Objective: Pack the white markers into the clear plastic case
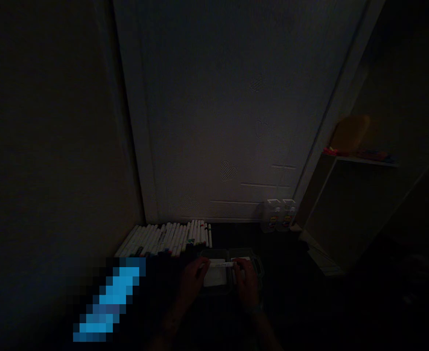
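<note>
Step in hand: the marker (222, 264) is held level by its two ends, in a two-sided hold.
Left hand (195, 273): fingers narrow, pinching one end.
Right hand (246, 276): fingers narrow, at the other end.
Next move: it seems to call for a light, even grip.
Marker's look: white, slim, straight; small dark print, too dim to read.
Marker's place: above the unfolded clear case (220, 252), near the marker row (170, 238) on the counter (238, 238).
</note>
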{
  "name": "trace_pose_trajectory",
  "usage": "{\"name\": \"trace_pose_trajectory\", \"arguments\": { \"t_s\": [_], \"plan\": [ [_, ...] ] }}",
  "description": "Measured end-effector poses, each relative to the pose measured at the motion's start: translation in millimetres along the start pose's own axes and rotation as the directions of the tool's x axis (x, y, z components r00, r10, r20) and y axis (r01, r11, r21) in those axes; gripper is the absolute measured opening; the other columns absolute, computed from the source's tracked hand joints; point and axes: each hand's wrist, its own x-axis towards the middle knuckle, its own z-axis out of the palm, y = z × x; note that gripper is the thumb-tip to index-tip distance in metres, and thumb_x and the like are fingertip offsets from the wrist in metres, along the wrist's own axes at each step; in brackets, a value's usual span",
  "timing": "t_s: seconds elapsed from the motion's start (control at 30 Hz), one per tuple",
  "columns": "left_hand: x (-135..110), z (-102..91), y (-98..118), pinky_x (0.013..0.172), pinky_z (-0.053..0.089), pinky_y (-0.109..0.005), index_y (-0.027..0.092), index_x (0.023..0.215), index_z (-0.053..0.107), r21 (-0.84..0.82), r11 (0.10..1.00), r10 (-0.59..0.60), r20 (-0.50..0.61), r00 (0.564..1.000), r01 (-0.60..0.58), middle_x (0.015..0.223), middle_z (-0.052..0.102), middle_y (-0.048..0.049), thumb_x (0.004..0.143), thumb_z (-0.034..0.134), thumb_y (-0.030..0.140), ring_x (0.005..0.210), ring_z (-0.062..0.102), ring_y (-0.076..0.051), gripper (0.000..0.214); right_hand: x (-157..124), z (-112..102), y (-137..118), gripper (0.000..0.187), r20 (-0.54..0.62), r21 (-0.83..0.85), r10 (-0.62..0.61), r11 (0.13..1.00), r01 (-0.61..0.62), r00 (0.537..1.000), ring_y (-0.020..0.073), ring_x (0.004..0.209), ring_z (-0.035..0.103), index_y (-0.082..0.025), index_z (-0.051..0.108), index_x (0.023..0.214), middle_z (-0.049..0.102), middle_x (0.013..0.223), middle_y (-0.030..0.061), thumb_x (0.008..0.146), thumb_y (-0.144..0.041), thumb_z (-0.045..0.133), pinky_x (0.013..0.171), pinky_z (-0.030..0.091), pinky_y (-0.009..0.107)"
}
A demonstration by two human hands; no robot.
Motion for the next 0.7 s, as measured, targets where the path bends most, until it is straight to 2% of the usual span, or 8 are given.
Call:
{"name": "trace_pose_trajectory", "arguments": {
  "t_s": [0.23, 0.7],
  "plan": [
    [0.8, 1.6, 0.2, 0.077, 0.049, -0.028, 0.022, 0.087, 0.063, 0.006, 1.000, 0.000, -0.038, 0.999, 0.000, 0.089, 0.069, -0.0035, 0.083, 0.041, 0.042, 0.086, 0.064, -0.018, 0.030, 0.8, -0.1, 0.7, 0.024, 0.021, 0.003, 0.006, 1.000, -0.006, 1.000, 0.0179, 0.090, 0.056, -0.020, 0.058, 0.100, 0.061, 0.095, 0.0066, 0.092, -0.032, 0.038, 0.080, 0.043, 0.031],
    [1.4, 1.9, 2.8, 0.076, 0.048, -0.026, 0.022, 0.086, 0.060, -0.029, 1.000, 0.008, -0.009, 1.000, -0.008, 0.086, 0.067, -0.0023, 0.084, 0.041, 0.039, 0.084, 0.063, -0.017, 0.026, 0.8, -0.1, -2.2, 0.023, 0.004, 0.028, 0.006, 1.000, -0.006, 1.000, 0.0178, 0.089, 0.056, -0.020, 0.058, 0.098, 0.061, 0.094, 0.0065, 0.091, -0.031, 0.039, 0.079, 0.043, 0.030]
  ]
}}
